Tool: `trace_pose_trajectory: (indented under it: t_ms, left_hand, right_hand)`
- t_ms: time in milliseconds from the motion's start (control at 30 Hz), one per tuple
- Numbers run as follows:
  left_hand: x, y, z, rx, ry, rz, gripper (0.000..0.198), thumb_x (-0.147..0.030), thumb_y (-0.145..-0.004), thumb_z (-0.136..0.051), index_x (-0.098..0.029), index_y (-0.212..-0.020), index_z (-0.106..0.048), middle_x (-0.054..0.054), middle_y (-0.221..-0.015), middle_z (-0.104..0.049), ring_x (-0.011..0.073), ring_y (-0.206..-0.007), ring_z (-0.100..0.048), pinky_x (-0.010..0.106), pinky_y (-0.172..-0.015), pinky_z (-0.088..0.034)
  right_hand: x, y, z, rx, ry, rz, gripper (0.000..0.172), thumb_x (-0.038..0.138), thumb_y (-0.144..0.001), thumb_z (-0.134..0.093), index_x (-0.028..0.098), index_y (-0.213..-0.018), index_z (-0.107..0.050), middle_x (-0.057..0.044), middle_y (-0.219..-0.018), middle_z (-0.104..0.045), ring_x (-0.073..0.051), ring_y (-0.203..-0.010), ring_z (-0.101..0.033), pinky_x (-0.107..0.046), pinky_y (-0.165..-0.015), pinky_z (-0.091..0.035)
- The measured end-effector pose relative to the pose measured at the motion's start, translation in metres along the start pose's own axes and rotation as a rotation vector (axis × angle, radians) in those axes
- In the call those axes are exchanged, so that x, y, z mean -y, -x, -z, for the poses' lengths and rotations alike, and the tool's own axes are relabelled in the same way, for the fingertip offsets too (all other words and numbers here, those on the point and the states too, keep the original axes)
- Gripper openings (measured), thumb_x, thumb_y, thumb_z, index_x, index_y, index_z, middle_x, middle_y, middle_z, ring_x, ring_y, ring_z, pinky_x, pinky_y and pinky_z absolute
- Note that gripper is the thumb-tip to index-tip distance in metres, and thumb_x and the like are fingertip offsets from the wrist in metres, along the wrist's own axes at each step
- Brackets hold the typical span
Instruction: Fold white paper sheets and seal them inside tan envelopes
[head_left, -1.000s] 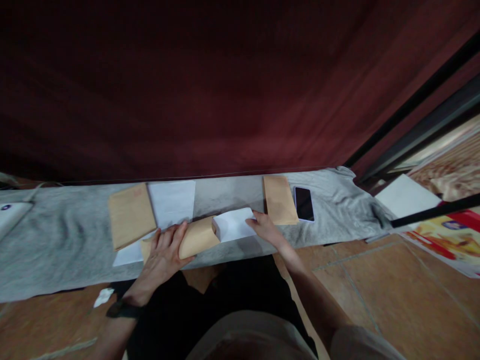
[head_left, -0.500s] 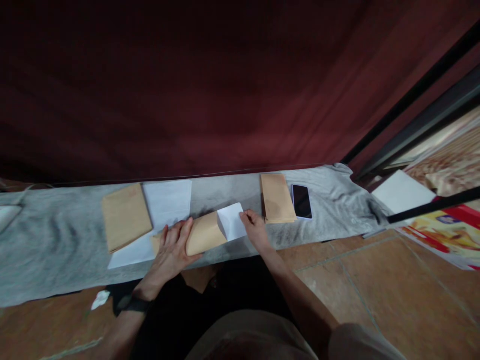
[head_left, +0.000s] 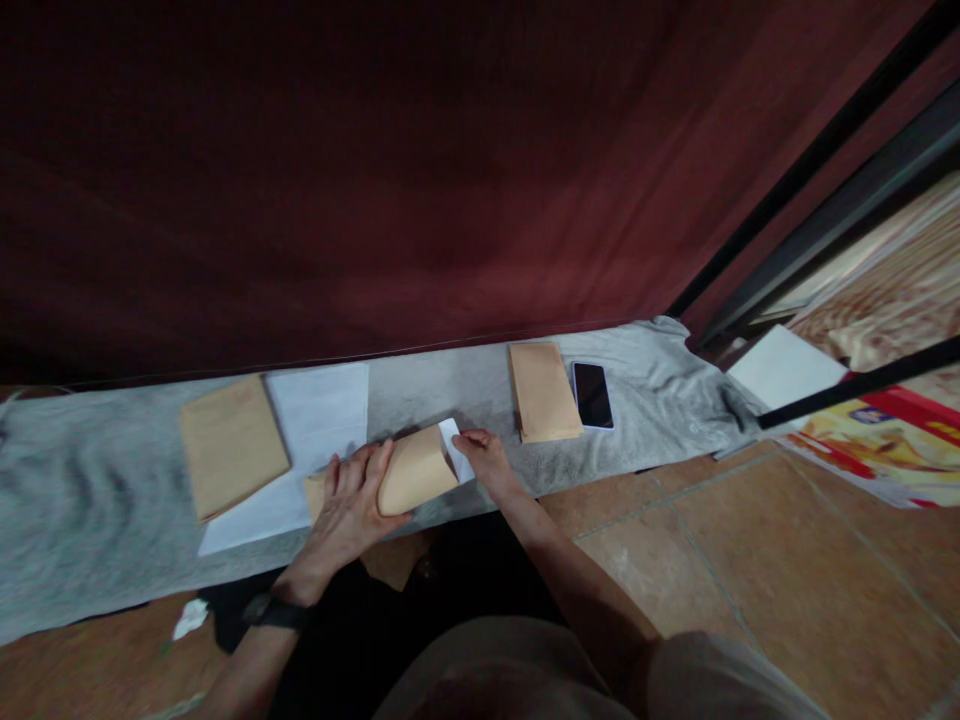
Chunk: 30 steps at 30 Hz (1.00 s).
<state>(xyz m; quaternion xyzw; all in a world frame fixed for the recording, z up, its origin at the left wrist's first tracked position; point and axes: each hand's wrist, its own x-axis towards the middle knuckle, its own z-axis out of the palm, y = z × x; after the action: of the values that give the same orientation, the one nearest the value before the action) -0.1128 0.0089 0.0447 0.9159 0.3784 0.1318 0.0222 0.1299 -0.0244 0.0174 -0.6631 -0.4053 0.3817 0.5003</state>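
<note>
My left hand (head_left: 352, 505) grips a brown paper envelope (head_left: 416, 472), thumb below and fingers across its top, so that the envelope bulges. A folded white paper (head_left: 457, 458) sticks out of the envelope's right-hand mouth; most of it is hidden inside. The outer end of that paper is pinched between the thumb and fingers of my right hand (head_left: 486, 462). Left of my hands, a stack of brown envelopes (head_left: 234, 443) lies on top of white sheets (head_left: 322, 405). Another small pile of brown envelopes (head_left: 545, 392) lies beyond my right hand.
A phone (head_left: 592, 395) lies beside the right pile. Everything rests on a long narrow surface under grey cloth (head_left: 637, 420), against a dark red curtain (head_left: 420, 230). At the right are a black metal bar (head_left: 862, 383) and a colourful printed box (head_left: 885, 440). Crumpled tissue (head_left: 190, 618) lies on the tiled floor.
My right hand has moved left, pushing the white paper deeper into the envelope, so less of it shows. My left hand keeps its hold. The view has shifted slightly.
</note>
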Motion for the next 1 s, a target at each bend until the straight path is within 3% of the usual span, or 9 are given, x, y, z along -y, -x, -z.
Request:
trace_pose_trajectory:
  t_ms: [100, 467, 700, 1000]
  left_hand:
    - [-0.005, -0.003, -0.002, 0.009, 0.008, 0.004, 0.112, -0.058, -0.074, -0.073, -0.017, -0.160, -0.012, 0.023, -0.144, -0.047, 0.0412, -0.134, -0.046, 0.065, -0.118, -0.019]
    - [-0.009, -0.007, -0.005, -0.001, 0.014, -0.006, 0.111, -0.057, -0.075, -0.072, -0.017, -0.160, -0.013, 0.022, -0.144, -0.048, 0.0410, -0.132, -0.048, 0.064, -0.118, -0.020]
    - [-0.009, -0.007, -0.005, -0.007, 0.028, -0.009, 0.108, -0.056, -0.077, -0.070, -0.018, -0.160, -0.013, 0.022, -0.145, -0.048, 0.0404, -0.133, -0.047, 0.063, -0.119, -0.019]
    - [-0.011, -0.008, -0.003, -0.006, 0.009, -0.013, 0.108, -0.054, -0.077, -0.071, -0.019, -0.161, -0.012, 0.022, -0.144, -0.047, 0.0404, -0.132, -0.047, 0.063, -0.118, -0.021]
  right_hand:
    - [-0.001, 0.002, -0.006, -0.011, -0.064, -0.100, 0.026, 0.038, -0.088, -0.061, 0.018, -0.075, -0.073, 0.001, -0.063, -0.066, -0.014, -0.058, -0.059, -0.022, -0.051, -0.046]
    - [0.004, 0.008, -0.011, -0.034, 0.056, -0.108, 0.026, 0.025, -0.084, -0.060, 0.022, -0.059, -0.068, 0.004, -0.057, -0.063, -0.013, -0.058, -0.059, -0.021, -0.054, -0.041]
    - [0.004, 0.008, -0.009, -0.093, 0.150, -0.086, 0.015, 0.025, -0.084, -0.065, 0.024, -0.071, -0.071, 0.000, -0.072, -0.073, -0.017, -0.070, -0.068, -0.022, -0.063, -0.049]
    - [0.009, 0.011, -0.008, -0.136, 0.179, -0.094, 0.011, 0.019, -0.083, -0.066, 0.024, -0.073, -0.063, -0.002, -0.078, -0.073, -0.018, -0.077, -0.069, -0.025, -0.071, -0.053]
